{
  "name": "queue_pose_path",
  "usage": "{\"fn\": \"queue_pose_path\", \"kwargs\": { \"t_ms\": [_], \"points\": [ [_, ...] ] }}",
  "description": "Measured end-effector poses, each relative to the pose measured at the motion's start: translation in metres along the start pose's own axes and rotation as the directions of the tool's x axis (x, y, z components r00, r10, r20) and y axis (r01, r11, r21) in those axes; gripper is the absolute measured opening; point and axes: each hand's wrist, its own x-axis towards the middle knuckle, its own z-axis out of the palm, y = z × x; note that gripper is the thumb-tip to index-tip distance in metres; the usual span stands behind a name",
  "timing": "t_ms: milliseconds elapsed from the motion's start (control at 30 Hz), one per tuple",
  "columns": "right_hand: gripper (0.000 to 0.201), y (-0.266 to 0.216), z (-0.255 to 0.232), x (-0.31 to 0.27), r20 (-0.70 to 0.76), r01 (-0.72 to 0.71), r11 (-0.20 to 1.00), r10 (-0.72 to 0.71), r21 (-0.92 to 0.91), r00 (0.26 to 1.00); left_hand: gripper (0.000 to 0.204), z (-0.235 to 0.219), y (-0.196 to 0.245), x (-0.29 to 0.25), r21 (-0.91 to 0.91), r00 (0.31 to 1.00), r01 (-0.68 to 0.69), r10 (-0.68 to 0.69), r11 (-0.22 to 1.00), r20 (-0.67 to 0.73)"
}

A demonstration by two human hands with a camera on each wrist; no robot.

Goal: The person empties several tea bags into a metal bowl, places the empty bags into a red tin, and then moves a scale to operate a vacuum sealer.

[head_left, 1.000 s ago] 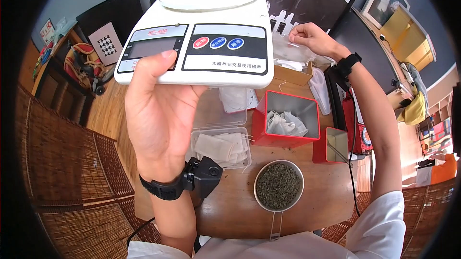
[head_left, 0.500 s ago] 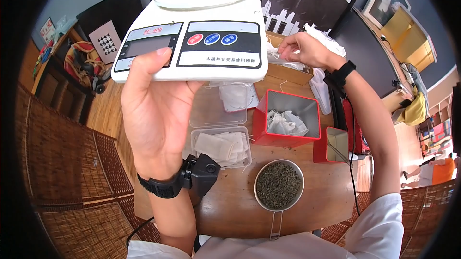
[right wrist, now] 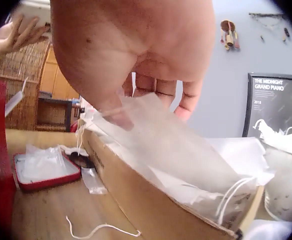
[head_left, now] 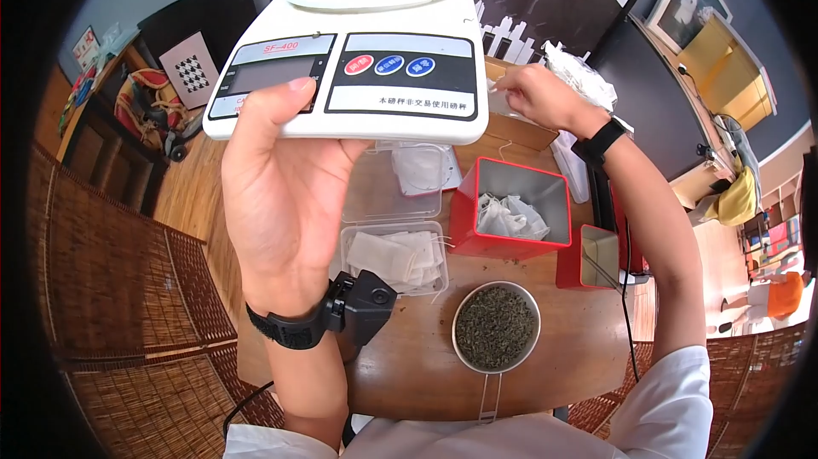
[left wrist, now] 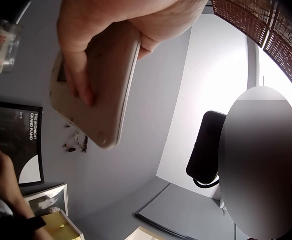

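Observation:
My left hand grips a white kitchen scale by its front edge, thumb beside the dark display and fingers underneath. The scale is up high, its round platform facing upward. In the left wrist view the fingers curl against the scale's underside. Beyond it, my right hand is at the cardboard box at the table's far side. Thumb and fingers pinch a translucent bag there, which slants down into the box among other pale bags. White strings hang near the box's end.
A strainer of dried leaves rests at the near side. Behind it are a red tin of white pouches, a smaller red tin and a clear plastic box holding flat pouches. A lid-like red tray lies beside the cardboard box.
My right hand has come down toward the cardboard box, and the translucent bag it held raised is lowered there. The scale shifted slightly left, then back right, still held in my left hand.

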Motion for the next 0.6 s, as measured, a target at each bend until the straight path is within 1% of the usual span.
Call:
{"fn": "queue_pose_path", "kwargs": {
  "t_ms": [67, 100, 133, 167, 233, 300, 333, 367, 433, 467, 500, 567, 600],
  "points": [
    [0.023, 0.0, -0.009, 0.002, -0.031, -0.039, 0.974, 0.047, 0.221, 0.998, 0.04, 0.0, 0.0, 0.0, 0.014, 1.0, -0.006, 0.006, 1.0, -0.004],
    [0.023, -0.001, -0.013, 0.002, -0.029, -0.038, 0.974, 0.046, 0.221, 0.999, 0.04, 0.0, 0.0, 0.0, 0.013, 1.0, -0.003, 0.003, 1.0, 0.001],
    [0.02, -0.002, -0.016, 0.003, -0.026, -0.08, 0.924, 0.096, 0.375, 0.995, 0.04, -0.001, 0.0, 0.0, 0.012, 1.0, -0.001, 0.001, 1.0, 0.006],
    [0.019, -0.002, -0.018, 0.003, -0.014, -0.117, 0.847, 0.145, 0.519, 0.989, 0.04, -0.001, 0.0, 0.0, 0.012, 1.0, -0.002, 0.002, 1.0, 0.004],
    [0.022, 0.006, -0.022, 0.006, 0.006, -0.111, 0.826, 0.129, 0.552, 0.992, 0.039, 0.0, 0.0, 0.0, 0.001, 1.0, -0.006, 0.006, 1.0, 0.0],
    [0.021, 0.01, -0.028, 0.007, -0.018, -0.125, 0.782, 0.172, 0.611, 0.985, 0.039, -0.001, 0.001, 0.001, -0.004, 1.0, -0.007, 0.007, 1.0, 0.009],
    [0.021, 0.011, -0.032, 0.007, 0.001, -0.15, 0.735, 0.2, 0.661, 0.98, 0.038, -0.002, 0.001, 0.001, -0.008, 1.0, -0.005, 0.006, 1.0, 0.021],
    [0.021, 0.012, -0.036, 0.006, 0.002, -0.15, 0.735, 0.198, 0.661, 0.98, 0.038, -0.003, 0.002, 0.002, -0.008, 1.0, -0.007, 0.007, 1.0, 0.019],
    [0.022, 0.009, -0.05, 0.005, 0.034, -0.234, 0.68, 0.294, 0.695, 0.955, 0.037, -0.006, 0.003, 0.002, -0.008, 1.0, 0.007, -0.007, 1.0, 0.029],
    [0.024, 0.012, -0.053, 0.004, 0.014, -0.198, 0.682, 0.266, 0.704, 0.964, 0.037, -0.007, 0.003, 0.002, -0.009, 1.0, 0.007, -0.006, 1.0, 0.029],
    [0.024, 0.013, -0.056, 0.003, 0.014, -0.199, 0.683, 0.266, 0.703, 0.964, 0.037, -0.007, 0.004, 0.002, -0.03, 0.999, 0.015, -0.014, 0.999, 0.038],
    [0.025, 0.014, -0.06, 0.0, -0.03, -0.179, 0.644, 0.299, 0.744, 0.954, 0.037, -0.008, 0.005, 0.002, -0.053, 0.999, 0.025, -0.022, 0.998, 0.048],
    [0.025, 0.015, -0.062, -0.001, -0.029, -0.18, 0.645, 0.3, 0.743, 0.954, 0.037, -0.009, 0.005, 0.003, -0.051, 0.999, 0.017, -0.015, 0.999, 0.036]
  ]
}}
